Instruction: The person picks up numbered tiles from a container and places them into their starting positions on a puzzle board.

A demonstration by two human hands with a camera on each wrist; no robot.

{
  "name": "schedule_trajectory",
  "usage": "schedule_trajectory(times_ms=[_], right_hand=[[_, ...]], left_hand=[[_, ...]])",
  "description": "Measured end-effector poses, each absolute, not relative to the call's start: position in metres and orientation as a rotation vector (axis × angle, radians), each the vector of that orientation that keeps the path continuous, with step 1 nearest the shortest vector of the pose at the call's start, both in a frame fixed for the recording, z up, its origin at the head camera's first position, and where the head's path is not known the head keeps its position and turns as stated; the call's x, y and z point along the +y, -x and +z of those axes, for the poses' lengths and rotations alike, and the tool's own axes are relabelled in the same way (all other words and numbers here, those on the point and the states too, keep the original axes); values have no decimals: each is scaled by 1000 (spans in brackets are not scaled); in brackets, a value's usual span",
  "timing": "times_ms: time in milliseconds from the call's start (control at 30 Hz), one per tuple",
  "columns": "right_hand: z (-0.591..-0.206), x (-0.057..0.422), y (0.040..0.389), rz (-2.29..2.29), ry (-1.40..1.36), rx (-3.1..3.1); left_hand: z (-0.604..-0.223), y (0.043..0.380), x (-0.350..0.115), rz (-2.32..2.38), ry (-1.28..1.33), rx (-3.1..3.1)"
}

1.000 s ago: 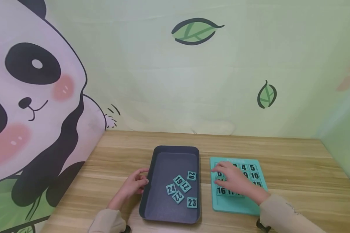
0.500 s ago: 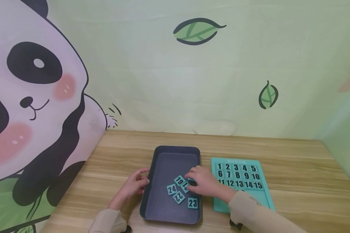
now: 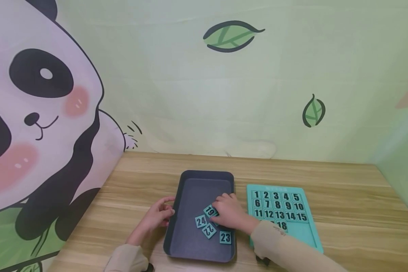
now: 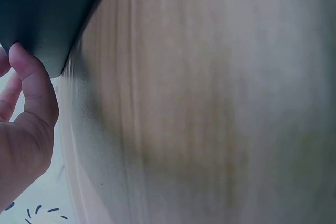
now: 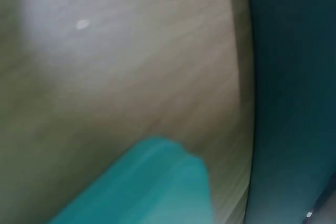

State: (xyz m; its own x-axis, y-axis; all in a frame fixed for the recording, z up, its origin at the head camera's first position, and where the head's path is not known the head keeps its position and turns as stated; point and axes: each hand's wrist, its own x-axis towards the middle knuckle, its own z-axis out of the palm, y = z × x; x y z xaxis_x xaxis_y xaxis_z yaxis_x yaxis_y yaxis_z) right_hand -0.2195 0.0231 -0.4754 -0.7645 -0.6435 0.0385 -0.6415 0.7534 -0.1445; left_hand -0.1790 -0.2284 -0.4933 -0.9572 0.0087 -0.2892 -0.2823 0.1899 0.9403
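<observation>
My left hand (image 3: 158,213) rests beside the tray's left wall, with loosely bent fingers; its thumb (image 4: 31,77) touches the outside of the wall in the left wrist view. The dark shallow tray (image 3: 193,192) holds several teal number tiles. My right hand (image 3: 231,212) reaches over its right side, fingers pointing down at the tiles; I cannot tell whether they grip one. Tile 19 (image 3: 209,210) shows at its fingertips, and tiles 20 and 21 are hidden beneath. Tile 24 (image 3: 201,221), tile 22 (image 3: 209,230) and tile 23 (image 3: 225,237) lie nearby.
Right of the tray lies a teal number board (image 3: 306,236) with rows of tiles up to 18, partly covered by my right sleeve (image 3: 278,240). Both lie on a wooden table (image 3: 346,196). A panda-printed backdrop (image 3: 176,94) stands behind.
My right hand has moved left from over the number board into the tray, and over the last half second further left to tile 19. My left hand stays at the tray's wall.
</observation>
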Motion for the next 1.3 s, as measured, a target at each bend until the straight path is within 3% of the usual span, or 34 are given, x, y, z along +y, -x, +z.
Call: schedule_trajectory(times_ms=[533, 967, 1300], right_hand=[[-475, 16, 226, -442, 1024, 2948], [-477, 11, 228, -335, 1101, 2868], [-456, 33, 223, -674, 1118, 2765]], left_hand=[[-490, 181, -227, 1848, 274, 2232], [-492, 179, -226, 1828, 256, 2248], [-493, 180, -228, 1846, 250, 2232]])
